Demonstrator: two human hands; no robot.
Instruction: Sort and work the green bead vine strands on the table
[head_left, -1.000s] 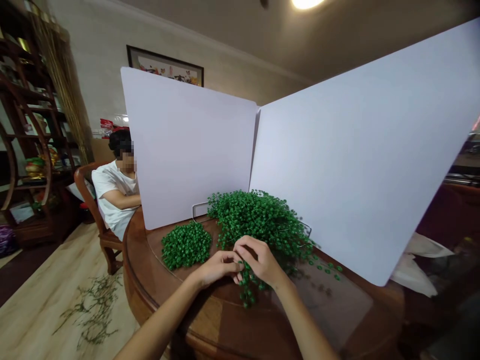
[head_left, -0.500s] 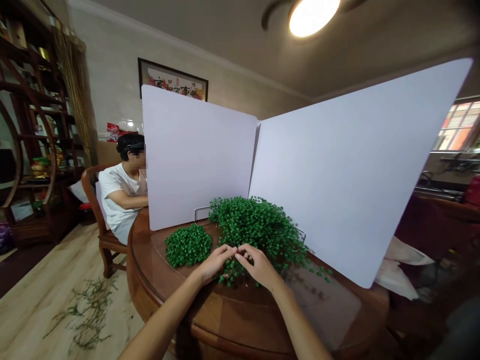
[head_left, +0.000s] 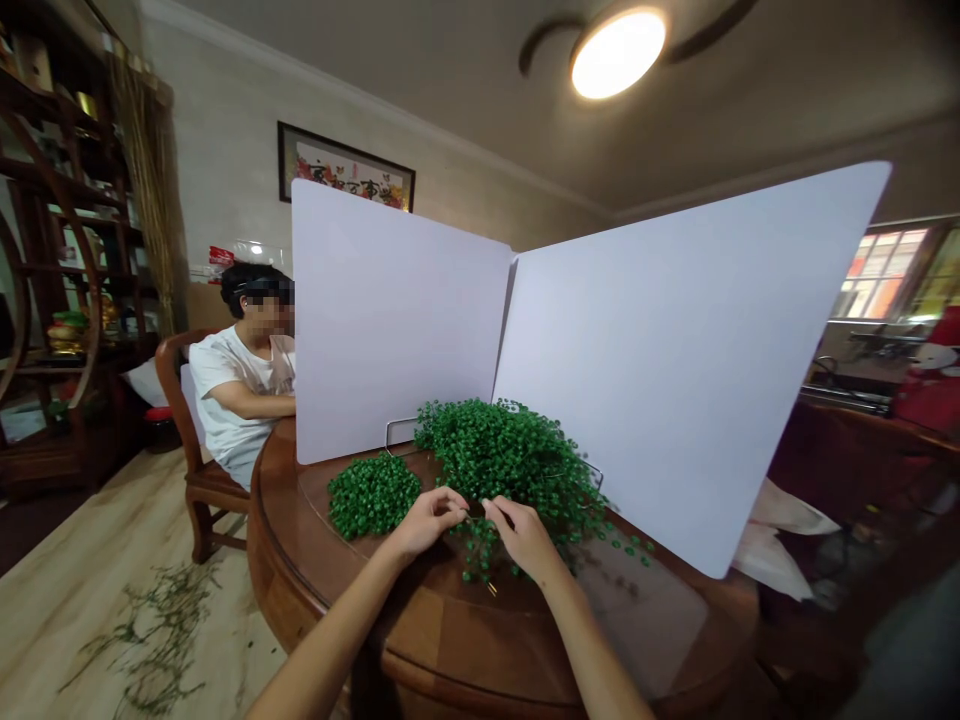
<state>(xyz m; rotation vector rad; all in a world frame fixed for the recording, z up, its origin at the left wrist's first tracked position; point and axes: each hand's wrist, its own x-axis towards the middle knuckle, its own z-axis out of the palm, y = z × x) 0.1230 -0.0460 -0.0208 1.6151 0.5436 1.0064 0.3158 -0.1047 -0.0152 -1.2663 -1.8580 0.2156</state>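
Left hand (head_left: 427,520) and right hand (head_left: 525,535) are met fingertip to fingertip at lower centre, both pinched on a strand of green beads (head_left: 480,560) at the front edge of the big heap (head_left: 510,455). Step judged: the strand is being worked loose. A steady pinch and a gentle pull are called for, lest it snag.

White folding screen (head_left: 675,350) upright on round wooden table (head_left: 450,640). Left of screen: seated person in white T-shirt (head_left: 232,400), wooden chair (head_left: 180,400). Above its left panel: framed picture (head_left: 345,180). Overhead: lit ceiling lamp (head_left: 616,52). Floor, far left: scattered stems (head_left: 142,640).
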